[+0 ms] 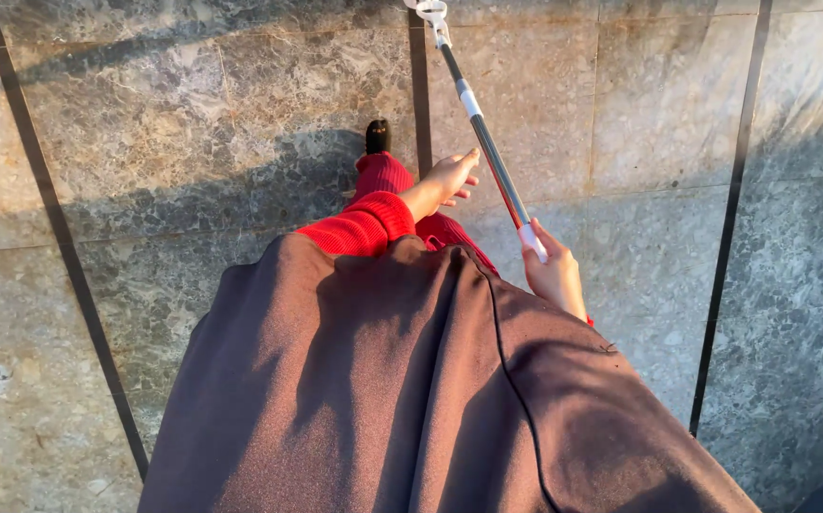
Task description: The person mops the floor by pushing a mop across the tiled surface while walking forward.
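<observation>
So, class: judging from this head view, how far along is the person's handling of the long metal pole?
Done: the right hand grips the slim metal pole at its white end. In hand: the left hand touches its shaft. Left: its far end is out of frame, above the grey stone floor.

No packages, labels, signs, screens.

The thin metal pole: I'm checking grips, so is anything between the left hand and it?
Nothing visible. The left hand lies open right beside the thin metal pole, its fingers near the shaft; contact is unclear.
</observation>
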